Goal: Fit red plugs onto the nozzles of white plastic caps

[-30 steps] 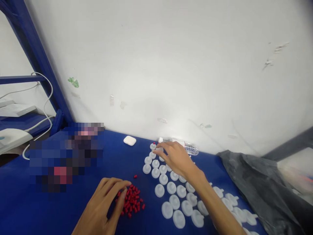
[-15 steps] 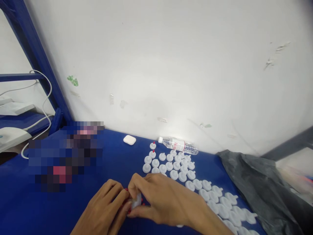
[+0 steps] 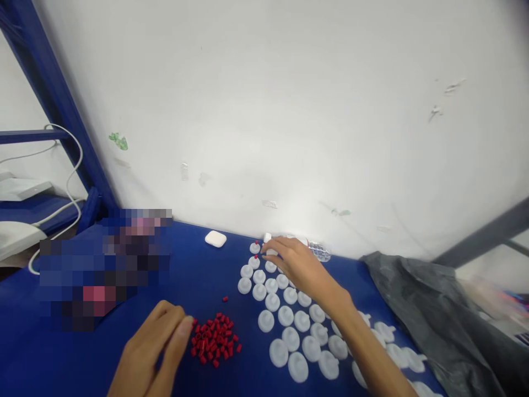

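My left hand [image 3: 152, 347] is closed in a pinch beside a pile of small red caps [image 3: 215, 337]. A red cap [image 3: 194, 321] shows at its thumb and fingertip. My right hand [image 3: 295, 264] reaches to the far side of the blue table, its thumb and fingers curled around a white plastic disc [image 3: 271, 252]; its top is partly hidden by the fingers. To the left of that hand stand two discs with red caps on their stems, a rear one [image 3: 255, 248] and a nearer one [image 3: 254, 262]. Several uncapped white discs [image 3: 285, 316] lie below and under the right forearm.
A clear plastic bottle [image 3: 319, 251] lies against the wall, partly behind my right hand. A white rounded case [image 3: 215, 239] sits left of it. Dark grey plastic sheeting [image 3: 417, 292] covers the right side. One loose red cap [image 3: 225, 299] lies apart from the pile. Blurred items are at left.
My hands were together over the red caps, working on a white disc. Now my right hand has moved away and up to the far discs, while the left has drawn back leftward, uncovering the pile.
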`<state>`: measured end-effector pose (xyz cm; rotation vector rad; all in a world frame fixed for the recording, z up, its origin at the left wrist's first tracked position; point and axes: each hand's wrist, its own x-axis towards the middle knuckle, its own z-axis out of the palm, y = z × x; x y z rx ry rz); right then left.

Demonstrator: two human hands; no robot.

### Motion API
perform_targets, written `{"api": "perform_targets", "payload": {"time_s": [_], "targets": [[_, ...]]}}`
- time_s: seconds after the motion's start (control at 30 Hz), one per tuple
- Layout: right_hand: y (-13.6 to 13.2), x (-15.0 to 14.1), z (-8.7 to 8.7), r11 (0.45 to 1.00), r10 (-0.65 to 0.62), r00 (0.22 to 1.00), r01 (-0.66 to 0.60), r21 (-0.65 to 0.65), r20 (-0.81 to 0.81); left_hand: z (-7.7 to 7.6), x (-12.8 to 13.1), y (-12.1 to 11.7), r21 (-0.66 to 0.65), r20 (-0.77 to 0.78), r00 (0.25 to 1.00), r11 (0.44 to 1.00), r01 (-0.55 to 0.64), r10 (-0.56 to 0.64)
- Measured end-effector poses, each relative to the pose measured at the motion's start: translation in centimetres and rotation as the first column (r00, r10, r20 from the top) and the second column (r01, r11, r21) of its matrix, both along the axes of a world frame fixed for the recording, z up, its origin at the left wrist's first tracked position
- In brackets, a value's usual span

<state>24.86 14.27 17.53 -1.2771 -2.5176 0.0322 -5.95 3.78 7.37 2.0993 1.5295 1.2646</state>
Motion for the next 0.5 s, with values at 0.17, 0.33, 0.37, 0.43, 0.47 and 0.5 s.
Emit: {"api": "perform_targets", "payload": {"time_s": [0.17, 0.33, 0.37, 0.43, 0.47, 0.5], "targets": [[2.6, 1.4, -3.8, 0.998, -0.029, 1.0, 0.029, -0.057, 0.008, -0.5, 1.9, 1.0, -0.04, -0.071, 0.996, 0.998, 0.049, -0.052], [2.3, 1.8, -4.0, 0.996, -0.018, 1.0, 0.019, -0.089, 0.014, -2.3, 1.4, 1.3, -0.022, -0.124, 0.988, 0.995, 0.094, -0.096], [2.1, 1.7, -3.6, 0.996, -0.013, 1.0, 0.014, -0.088, 0.007, -2.5, 1.4, 1.3, -0.029, -0.131, 0.986, 0.995, 0.1, -0.103], [1.7, 1.3, -3.1, 0.996, 0.013, 1.0, -0.014, -0.091, -0.004, -2.7, 1.5, 1.2, -0.053, -0.14, 0.985, 0.994, 0.095, -0.102], [1.5, 1.0, -3.1, 0.995, 0.033, 0.999, -0.034, -0.098, -0.004, -2.6, 1.6, 1.1, -0.062, -0.14, 0.986, 0.995, 0.083, -0.091], [1.3, 0.7, -3.1, 0.993, 0.054, 0.999, -0.054, -0.106, -0.001, -2.5, 1.6, 1.1, -0.069, -0.141, 0.987, 0.995, 0.075, -0.084]]}}
